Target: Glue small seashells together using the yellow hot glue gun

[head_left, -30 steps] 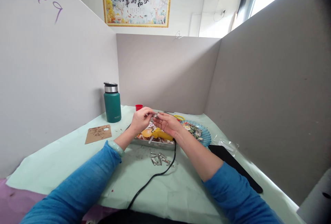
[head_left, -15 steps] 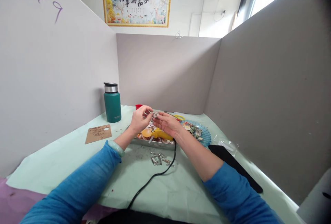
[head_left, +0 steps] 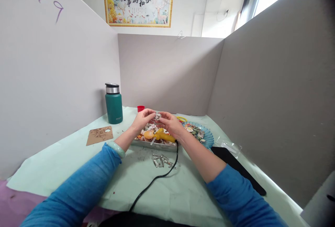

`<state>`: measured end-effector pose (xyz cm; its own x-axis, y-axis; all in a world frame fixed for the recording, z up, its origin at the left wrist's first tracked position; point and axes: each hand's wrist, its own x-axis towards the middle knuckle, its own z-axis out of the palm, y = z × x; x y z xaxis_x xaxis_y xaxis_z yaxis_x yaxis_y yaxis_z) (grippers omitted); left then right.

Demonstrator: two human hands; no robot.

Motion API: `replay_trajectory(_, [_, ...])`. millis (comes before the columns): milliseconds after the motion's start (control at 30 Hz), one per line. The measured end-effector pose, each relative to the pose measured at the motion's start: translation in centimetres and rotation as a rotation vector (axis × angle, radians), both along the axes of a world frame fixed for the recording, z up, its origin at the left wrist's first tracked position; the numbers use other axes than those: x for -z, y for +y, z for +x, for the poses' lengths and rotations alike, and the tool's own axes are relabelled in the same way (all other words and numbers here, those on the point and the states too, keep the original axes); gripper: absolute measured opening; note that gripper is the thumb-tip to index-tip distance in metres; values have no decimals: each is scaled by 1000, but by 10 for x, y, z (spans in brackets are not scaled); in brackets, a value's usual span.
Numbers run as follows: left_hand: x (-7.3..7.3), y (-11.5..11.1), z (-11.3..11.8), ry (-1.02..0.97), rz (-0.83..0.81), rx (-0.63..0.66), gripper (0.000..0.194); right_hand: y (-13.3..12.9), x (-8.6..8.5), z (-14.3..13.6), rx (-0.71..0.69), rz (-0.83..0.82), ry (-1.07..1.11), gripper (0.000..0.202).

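A small silvery piece point(head_left: 157, 116) is pinched between the fingertips of both hands, above a metal tray point(head_left: 157, 146). My left hand point(head_left: 143, 119) grips its left side, and my right hand point(head_left: 170, 122) has hold of its right side. Its exact shape is too small to tell. Under my hands, the tray holds many small pale and orange pieces, with a yellow glue gun point(head_left: 164, 136) lying on them. Several metal clips point(head_left: 161, 161) lie on the cloth in front of the tray, beside the gun's black cord point(head_left: 154, 181).
A blue plate point(head_left: 208, 137) with small decorations is right of the tray, near yellow-handled scissors point(head_left: 181, 119). A green bottle point(head_left: 114, 104), brown card point(head_left: 99, 136) and red cup point(head_left: 140, 108) stand or lie leftward. A black strip point(head_left: 239, 171) lies right. Grey partitions surround the table.
My right hand has turned a little and its fingers have drawn in, so the silvery piece and more of the tray show. My left hand has shifted slightly.
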<state>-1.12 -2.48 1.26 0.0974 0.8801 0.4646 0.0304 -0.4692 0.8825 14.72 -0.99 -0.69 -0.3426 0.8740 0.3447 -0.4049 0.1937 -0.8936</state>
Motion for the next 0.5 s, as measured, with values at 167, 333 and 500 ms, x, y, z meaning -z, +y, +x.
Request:
replay_trajectory(167, [1,3,-3,53,5,17,34,-3,-4,4,80,131,-186,31])
replay_trajectory(333, [4,9,-7,207,111,-37,27,-6,-12,10,112,237,-431,24])
replay_trajectory(500, [7,14,-8,301,155,-54,25,-2,-13,16,120,294,-574,28])
